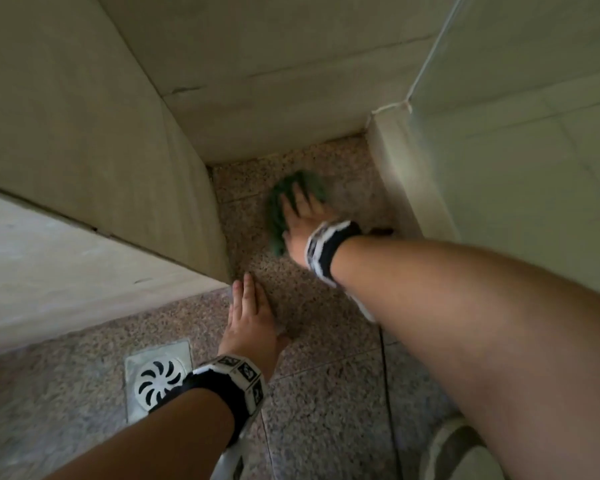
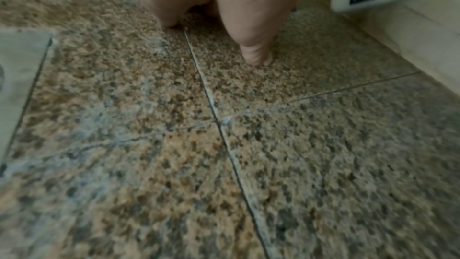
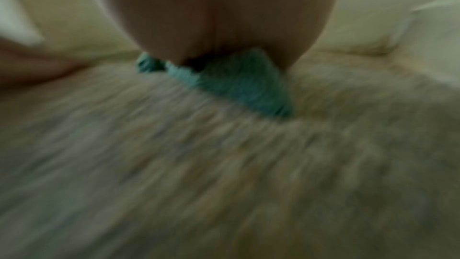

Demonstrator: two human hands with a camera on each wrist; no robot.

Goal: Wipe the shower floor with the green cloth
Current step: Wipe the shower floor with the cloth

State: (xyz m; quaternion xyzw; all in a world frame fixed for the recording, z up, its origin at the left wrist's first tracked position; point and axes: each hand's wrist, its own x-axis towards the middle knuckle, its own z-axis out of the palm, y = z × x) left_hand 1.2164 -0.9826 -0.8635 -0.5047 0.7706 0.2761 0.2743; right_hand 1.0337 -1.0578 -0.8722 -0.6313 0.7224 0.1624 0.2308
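Observation:
The green cloth (image 1: 278,206) lies crumpled on the speckled granite shower floor (image 1: 326,375) near the far corner. My right hand (image 1: 302,214) presses down on it with fingers spread and straight; the picture is motion-blurred. In the right wrist view the cloth (image 3: 239,86) sticks out from under my palm (image 3: 224,17) onto the blurred floor (image 3: 224,184). My left hand (image 1: 248,313) lies flat on the floor nearer to me, fingers straight and together, holding nothing. The left wrist view shows its thumb (image 2: 256,54) touching the floor (image 2: 174,164) beside a grout line.
A square drain plate (image 1: 158,377) with a white swirl grate sits by my left wrist. Beige tiled walls (image 1: 84,133) close in on the left and at the back. A low kerb (image 1: 395,174) borders the right. A white object (image 1: 461,452) sits at bottom right.

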